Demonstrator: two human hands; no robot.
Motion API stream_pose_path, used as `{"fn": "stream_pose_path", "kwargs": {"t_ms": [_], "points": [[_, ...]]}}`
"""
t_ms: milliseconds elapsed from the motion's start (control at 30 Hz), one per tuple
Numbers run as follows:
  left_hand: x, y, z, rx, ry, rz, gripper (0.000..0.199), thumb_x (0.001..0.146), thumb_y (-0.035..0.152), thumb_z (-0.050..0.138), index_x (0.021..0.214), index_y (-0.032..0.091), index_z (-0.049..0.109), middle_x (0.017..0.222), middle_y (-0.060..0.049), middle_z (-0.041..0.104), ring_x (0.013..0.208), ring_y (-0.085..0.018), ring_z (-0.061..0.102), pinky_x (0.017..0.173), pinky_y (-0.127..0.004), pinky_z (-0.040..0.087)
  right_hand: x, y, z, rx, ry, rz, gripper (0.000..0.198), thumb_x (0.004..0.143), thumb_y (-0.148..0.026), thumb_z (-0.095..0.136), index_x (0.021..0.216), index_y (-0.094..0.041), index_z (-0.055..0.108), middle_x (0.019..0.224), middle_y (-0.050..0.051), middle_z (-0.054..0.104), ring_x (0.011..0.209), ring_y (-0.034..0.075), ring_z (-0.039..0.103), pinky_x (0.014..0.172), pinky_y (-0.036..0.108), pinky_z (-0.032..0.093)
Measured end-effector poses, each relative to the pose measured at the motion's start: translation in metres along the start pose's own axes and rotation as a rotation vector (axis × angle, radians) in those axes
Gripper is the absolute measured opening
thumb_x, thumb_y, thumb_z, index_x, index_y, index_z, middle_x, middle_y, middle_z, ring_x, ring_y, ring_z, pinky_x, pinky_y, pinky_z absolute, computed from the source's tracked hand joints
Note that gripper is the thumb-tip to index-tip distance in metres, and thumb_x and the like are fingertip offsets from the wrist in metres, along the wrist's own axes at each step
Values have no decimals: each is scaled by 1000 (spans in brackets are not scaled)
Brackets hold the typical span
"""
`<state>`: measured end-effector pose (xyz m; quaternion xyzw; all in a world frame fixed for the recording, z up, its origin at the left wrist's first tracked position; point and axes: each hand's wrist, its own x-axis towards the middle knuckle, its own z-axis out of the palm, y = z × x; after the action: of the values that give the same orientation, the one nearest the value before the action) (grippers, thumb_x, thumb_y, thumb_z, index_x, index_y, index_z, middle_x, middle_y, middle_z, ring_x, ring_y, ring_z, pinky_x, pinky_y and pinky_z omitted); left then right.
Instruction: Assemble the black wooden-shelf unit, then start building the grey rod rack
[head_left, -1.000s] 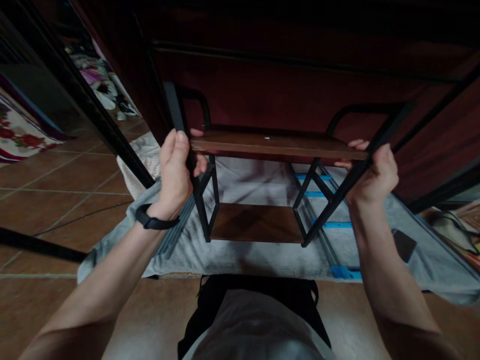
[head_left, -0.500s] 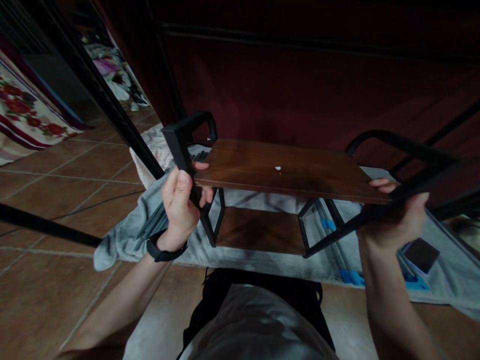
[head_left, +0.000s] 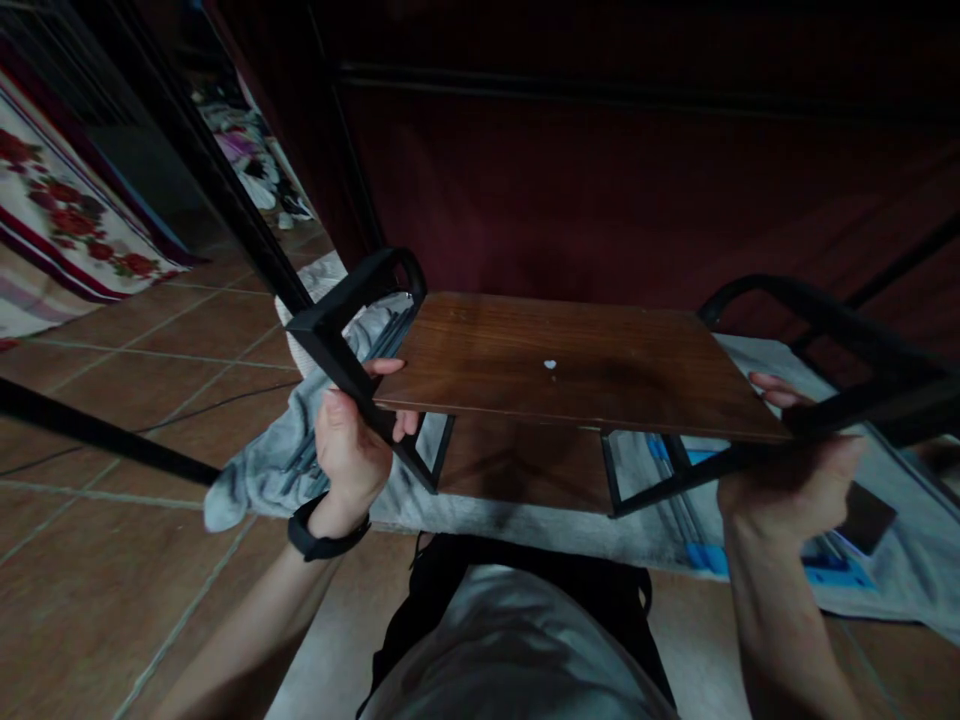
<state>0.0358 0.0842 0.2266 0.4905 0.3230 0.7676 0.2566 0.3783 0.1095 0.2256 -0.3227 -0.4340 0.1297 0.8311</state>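
A small two-tier shelf rack with black metal side frames stands before me on a grey blanket. Its upper wooden board (head_left: 592,365) carries a small white spot near the middle. Below it shows the lower board (head_left: 525,460). My left hand (head_left: 352,440), with a black band at the wrist, wraps round the left side frame (head_left: 337,350) at the upper board's corner. At the other end, my right hand (head_left: 795,470) is closed round the right frame (head_left: 847,400) from beneath, with fingertips at the board's edge. Part of that grip is hidden by the frame.
Dark metal tubes lie on the grey blanket (head_left: 255,460) at the left. Blue-ended tubes (head_left: 675,500) and a dark flat square (head_left: 866,515) are on the right. A dark red curtain (head_left: 600,200) hangs behind. Black poles (head_left: 105,430) cross the left side.
The upper board appears lower in view and shows more of its top, with both hands moving down along with it. My view has also shifted slightly.
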Motion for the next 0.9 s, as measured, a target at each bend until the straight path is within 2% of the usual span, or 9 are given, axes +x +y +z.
{"fn": "stream_pose_path", "kwargs": {"t_ms": [100, 167, 233, 333, 433, 600, 700, 767, 900], "points": [[8, -1, -2, 21, 2, 4, 60, 92, 66, 43, 101, 16, 73, 45, 0, 52, 36, -12, 44, 37, -27, 28, 1, -7, -2, 86, 12, 187, 24, 88, -37, 52, 83, -25, 73, 93, 2, 72, 97, 23, 68, 76, 40, 59], [11, 0, -3, 19, 6, 13, 59, 92, 65, 45, 102, 14, 73, 46, 0, 54, 35, -12, 43, 36, -27, 28, 0, -11, -1, 119, 11, 278, 14, 82, -32, 61, 83, -23, 71, 90, 2, 70, 81, 19, 67, 56, 29, 56], [11, 1, -5, 2, 0, 19, 56, 95, 62, 43, 102, 15, 73, 46, -1, 55, 35, -13, 44, 36, -28, 28, 0, -13, 1, 131, 12, 310, 10, 79, -30, 66, 80, -21, 70, 89, 2, 70, 70, 16, 64, 49, 25, 52], [6, 4, -6, -25, -50, -29, 55, 96, 59, 40, 104, 17, 74, 48, -2, 57, 38, -14, 45, 39, -28, 32, 2, -11, 0, 135, 63, 280, 9, 80, -31, 66, 76, -23, 69, 89, 1, 70, 72, 15, 64, 58, 26, 55], [1, 6, -6, -73, -52, -80, 50, 92, 61, 48, 104, 20, 74, 58, -3, 63, 41, -14, 49, 39, -27, 35, 4, -7, -6, 169, 106, 285, 12, 81, -28, 63, 72, -23, 70, 83, 1, 69, 81, 14, 65, 73, 26, 56], [-2, 4, -10, -162, 88, -106, 30, 87, 50, 64, 100, 24, 72, 91, -4, 70, 55, -13, 59, 43, -26, 44, 1, -8, -21, 200, 84, 392, 5, 77, -26, 68, 78, -25, 73, 85, -1, 66, 82, 13, 63, 67, 22, 51], [-4, 3, -15, -154, 182, -96, 18, 85, 38, 71, 96, 23, 72, 87, -1, 69, 69, -13, 61, 62, -24, 53, 1, -8, -29, 147, 59, 365, 5, 73, -27, 73, 76, -23, 72, 78, -1, 62, 74, 13, 58, 65, 24, 47], [-5, 3, -18, -123, 216, -72, 13, 84, 34, 73, 86, 21, 72, 83, 0, 69, 77, -12, 61, 74, -22, 52, 4, -8, -36, 86, 42, 335, 8, 71, -27, 76, 74, -21, 71, 72, -2, 59, 68, 12, 53, 65, 24, 43], [-6, 7, -21, -56, 213, -63, 16, 80, 33, 78, 77, 19, 72, 79, 1, 64, 79, -11, 58, 81, -21, 48, 13, -4, -53, -84, -27, 277, 18, 67, -30, 81, 74, -20, 69, 68, -3, 56, 66, 11, 48, 68, 25, 37]]}}
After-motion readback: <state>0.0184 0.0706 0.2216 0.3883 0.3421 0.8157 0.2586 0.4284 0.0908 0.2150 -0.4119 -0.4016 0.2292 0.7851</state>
